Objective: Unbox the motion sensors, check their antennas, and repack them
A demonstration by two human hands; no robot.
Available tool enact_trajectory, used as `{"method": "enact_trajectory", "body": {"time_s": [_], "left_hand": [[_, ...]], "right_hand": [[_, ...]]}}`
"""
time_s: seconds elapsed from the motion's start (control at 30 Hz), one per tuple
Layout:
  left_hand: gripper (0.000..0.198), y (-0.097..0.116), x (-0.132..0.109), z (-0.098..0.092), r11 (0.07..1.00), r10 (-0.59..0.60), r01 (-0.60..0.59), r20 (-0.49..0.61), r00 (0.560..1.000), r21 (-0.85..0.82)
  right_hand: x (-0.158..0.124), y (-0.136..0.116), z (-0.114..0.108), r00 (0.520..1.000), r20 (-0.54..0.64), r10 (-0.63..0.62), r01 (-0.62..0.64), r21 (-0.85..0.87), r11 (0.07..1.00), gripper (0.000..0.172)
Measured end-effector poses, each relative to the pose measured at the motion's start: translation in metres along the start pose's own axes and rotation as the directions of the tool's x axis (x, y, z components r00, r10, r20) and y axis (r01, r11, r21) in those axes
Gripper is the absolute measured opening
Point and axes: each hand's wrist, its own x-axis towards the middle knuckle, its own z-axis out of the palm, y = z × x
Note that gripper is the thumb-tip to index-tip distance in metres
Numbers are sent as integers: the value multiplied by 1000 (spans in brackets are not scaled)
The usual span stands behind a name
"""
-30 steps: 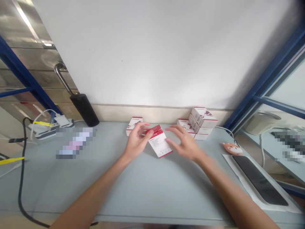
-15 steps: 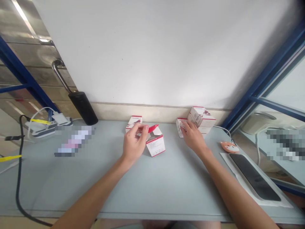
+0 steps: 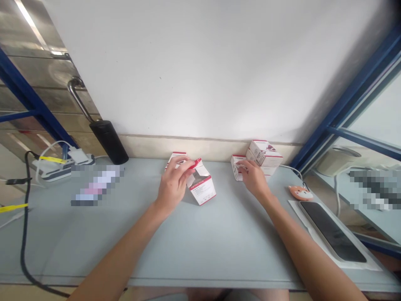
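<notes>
Counter (image 3: pixel 219 246) is carrying open white-and-red detector box (image 3: pixel 201 190) upright; L hand (image 3: pixel 173 186) is pinching its red flap (image 3: pixel 196 163) at fingertips, best done lightly; R hand (image 3: pixel 253 179) is curling, fingertips on small carton (image 3: pixel 237 168) by stack (image 3: pixel 265 154), grip unclear.

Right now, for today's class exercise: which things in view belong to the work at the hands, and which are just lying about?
In the work: left hand, at the red flap of the open DETECTOR box; right hand, on a white-and-red box; small box; stacked boxes.

Lying about: black cylinder; power strip; fox-shaped orange mouse; black-screened tablet.
</notes>
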Motion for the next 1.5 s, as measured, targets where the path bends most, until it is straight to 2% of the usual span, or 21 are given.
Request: {"method": "enact_trajectory", "body": {"time_s": [0.07, 0.17, 0.23, 0.27, 0.33, 0.4, 0.47, 0.53, 0.6, 0.7, 0.83, 0.9, 0.97, 1.1, 1.23, 1.37, 1.5], "left_hand": [[25, -1, -1, 0, 1000, 19, -19, 79, 997, 5], [41, 0, -5, 3, 1000, 7, -12, 239, 971, 18], [50, 1, -7, 6, 1000, -27, 23, 316, 948, 16], [53, 1, -8, 7, 999, -53, 53, 333, 942, 7], [53, 2, -8, 8, 992, -107, 125, 342, 934, -30], [47, 4, -8, 10, 978, -154, 192, 339, 928, -81], [37, 5, -9, 11, 961, -197, 246, 307, 931, -128], [30, 6, -11, 12, 948, -231, 276, 257, 938, -157], [27, 6, -12, 14, 943, -254, 292, 220, 942, -158], [27, 3, -15, 15, 941, -271, 301, 191, 943, -151], [29, 3, -16, 15, 947, -255, 284, 186, 949, -151], [31, 4, -16, 15, 949, -245, 275, 187, 951, -154], [33, 6, -17, 16, 950, -240, 269, 184, 953, -157], [34, 6, -19, 17, 953, -226, 256, 178, 958, -164], [32, 6, -21, 18, 958, -207, 233, 165, 964, -164], [34, 8, -21, 19, 970, -155, 183, 170, 973, -163], [34, 9, -21, 19, 977, -121, 148, 173, 977, -152]], "right_hand": [[-1, -15, -5, 999, -42, -8, 11, 76, 997, 29], [-12, -55, -13, 997, -66, -50, 65, 251, 966, 27], [-22, -87, -15, 993, -71, -95, 118, 573, 811, 20], [-27, -101, -14, 989, -57, -139, 142, 666, 733, 17], [-34, -124, -9, 980, 9, -200, 130, 730, 671, 13], [-35, -136, -2, 973, 59, -222, 116, 709, 695, 12], [-32, -141, 3, 970, 59, -238, 151, 620, 770, 12], [-27, -143, 4, 954, 53, -294, 237, 463, 854, 20], [-24, -143, 0, 924, 110, -365, 327, 263, 908, 31], [-20, -142, -7, 892, 219, -396, 412, -29, 911, 43], [-15, -144, -14, 903, 256, -346, 409, -261, 875, 52], [-10, -146, -16, 920, 253, -299, 362, -256, 897, 43], [-5, -149, -19, 923, 280, -265, 313, -144, 939, 33], [5, -152, -25, 876, 398, -272, 248, 111, 962, 34], [10, -156, -27, 837, 503, -217, 190, 106, 976, 31], [12, -162, -27, 854, 506, -118, 90, 79, 993, 20], [17, -163, -30, 850, 525, -55, 5, 96, 995, 9]]}}
